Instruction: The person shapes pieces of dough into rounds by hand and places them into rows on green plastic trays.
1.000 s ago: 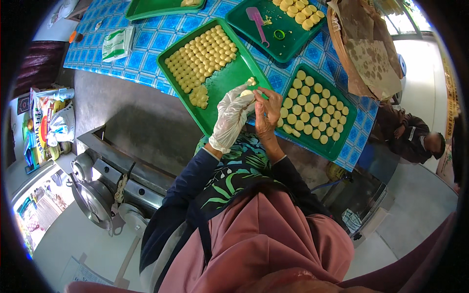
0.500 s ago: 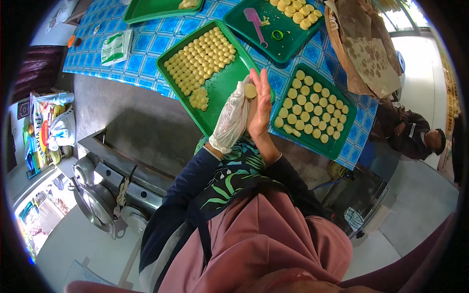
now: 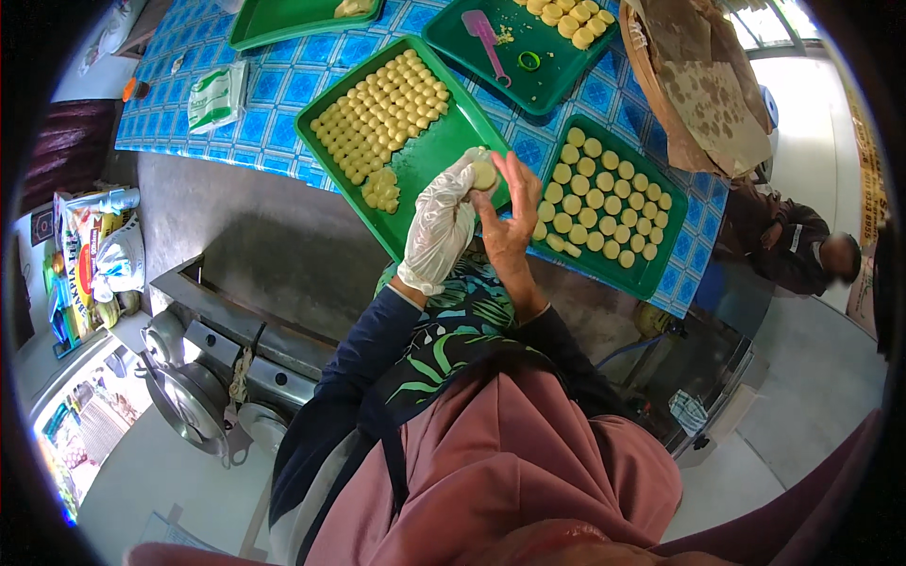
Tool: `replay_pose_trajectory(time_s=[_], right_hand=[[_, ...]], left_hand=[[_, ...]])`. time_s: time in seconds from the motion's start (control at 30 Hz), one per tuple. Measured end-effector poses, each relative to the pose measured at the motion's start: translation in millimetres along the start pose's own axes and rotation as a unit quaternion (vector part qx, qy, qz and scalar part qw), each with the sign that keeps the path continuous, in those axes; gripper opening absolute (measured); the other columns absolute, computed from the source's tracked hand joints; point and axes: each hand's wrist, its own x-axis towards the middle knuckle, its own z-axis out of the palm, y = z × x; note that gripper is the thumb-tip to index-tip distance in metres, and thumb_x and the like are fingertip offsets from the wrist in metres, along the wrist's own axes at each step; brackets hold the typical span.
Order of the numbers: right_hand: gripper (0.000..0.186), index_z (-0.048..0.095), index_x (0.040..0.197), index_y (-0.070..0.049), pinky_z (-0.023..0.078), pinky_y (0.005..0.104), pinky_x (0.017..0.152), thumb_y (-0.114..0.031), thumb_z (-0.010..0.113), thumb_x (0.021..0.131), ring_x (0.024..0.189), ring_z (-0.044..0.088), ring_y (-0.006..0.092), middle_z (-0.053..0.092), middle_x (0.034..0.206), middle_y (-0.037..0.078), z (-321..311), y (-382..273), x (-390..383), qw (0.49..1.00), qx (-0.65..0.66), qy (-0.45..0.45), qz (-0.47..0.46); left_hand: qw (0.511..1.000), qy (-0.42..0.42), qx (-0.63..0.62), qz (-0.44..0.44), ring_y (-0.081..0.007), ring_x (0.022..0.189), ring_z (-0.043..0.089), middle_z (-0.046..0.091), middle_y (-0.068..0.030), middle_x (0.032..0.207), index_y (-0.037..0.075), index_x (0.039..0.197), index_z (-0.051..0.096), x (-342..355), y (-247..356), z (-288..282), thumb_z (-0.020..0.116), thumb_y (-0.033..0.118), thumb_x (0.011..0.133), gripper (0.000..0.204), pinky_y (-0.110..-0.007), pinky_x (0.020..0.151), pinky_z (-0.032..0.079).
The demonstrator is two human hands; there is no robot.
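My left hand [image 3: 441, 222], in a thin white glove, curls around a small round dough piece [image 3: 483, 176]. From the other side my bare right hand [image 3: 512, 224] pinches the same piece, its thumb low and its fingers along the right edge. Both hands hover over the near corner of a green tray [image 3: 451, 148] with rows of small pale dough balls [image 3: 387, 106] and a flattened lump of dough [image 3: 380, 191]. To the right, a darker green tray [image 3: 651, 275] carries spaced rows of flat dough rounds [image 3: 594, 199].
A far tray [image 3: 453, 47] bears a pink spatula [image 3: 486, 45], a green ring [image 3: 529, 61] and more rounds. A plastic packet [image 3: 216, 97] lies on the blue checked tablecloth [image 3: 276, 94]. A stove with pans [image 3: 184, 401] stands at left. Another person [image 3: 802, 247] is at far right.
My right hand has turned from lying flat and upright against the dough piece to bent fingers and thumb around it. The left hand still holds the piece.
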Motion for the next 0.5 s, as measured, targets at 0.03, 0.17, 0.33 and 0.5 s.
replay_pose_trajectory(time_s=[0.03, 0.17, 0.33, 0.5], right_hand=[[0.063, 0.051, 0.148, 0.001, 0.037, 0.0436, 0.107, -0.018, 0.074, 0.093, 0.122, 0.056, 0.0306, 0.067, 0.132, 0.013, -2.0, 3.2, 2.3, 0.998, -0.049, -0.009, -0.038], [0.066, 0.053, 0.146, -0.002, 0.039, 0.0434, 0.101, -0.014, 0.078, 0.087, 0.114, 0.059, 0.0287, 0.07, 0.122, 0.009, -10.5, 17.4, 11.9, 0.989, -0.104, -0.038, -0.094], [0.07, 0.054, 0.146, -0.004, 0.039, 0.0443, 0.102, -0.003, 0.075, 0.078, 0.111, 0.06, 0.029, 0.07, 0.119, 0.009, -14.3, 19.3, 11.0, 0.991, -0.044, -0.085, -0.092], [0.07, 0.056, 0.145, -0.003, 0.043, 0.0436, 0.102, 0.002, 0.069, 0.076, 0.111, 0.061, 0.0313, 0.068, 0.124, 0.012, -11.2, 13.8, 4.3, 0.993, -0.029, -0.101, -0.061]], left_hand=[[1.0, 0.0, 0.0, -0.003, -0.0181, 0.125, 0.059, 0.057, -0.0148, 0.143, -0.007, 0.145, 0.049, -1.0, -1.4, -1.1, 0.054, 0.016, 0.11, 0.043, -0.029, 0.109, 0.048], [0.996, -0.029, -0.073, -0.032, -0.0161, 0.126, 0.055, 0.05, -0.0134, 0.151, -0.006, 0.15, 0.043, -7.5, -0.9, -4.8, 0.049, 0.026, 0.112, 0.05, -0.031, 0.11, 0.045], [0.997, -0.002, -0.044, -0.063, -0.0234, 0.119, 0.062, 0.065, -0.014, 0.136, -0.005, 0.14, 0.055, -18.2, 8.9, -4.1, 0.051, 0.022, 0.111, 0.04, -0.034, 0.105, 0.048], [0.766, -0.123, 0.585, 0.238, -0.0268, 0.126, 0.061, 0.062, -0.0173, 0.139, 0.002, 0.135, 0.064, -16.0, 2.3, -21.0, 0.054, -0.014, 0.091, 0.048, -0.036, 0.106, 0.048]])
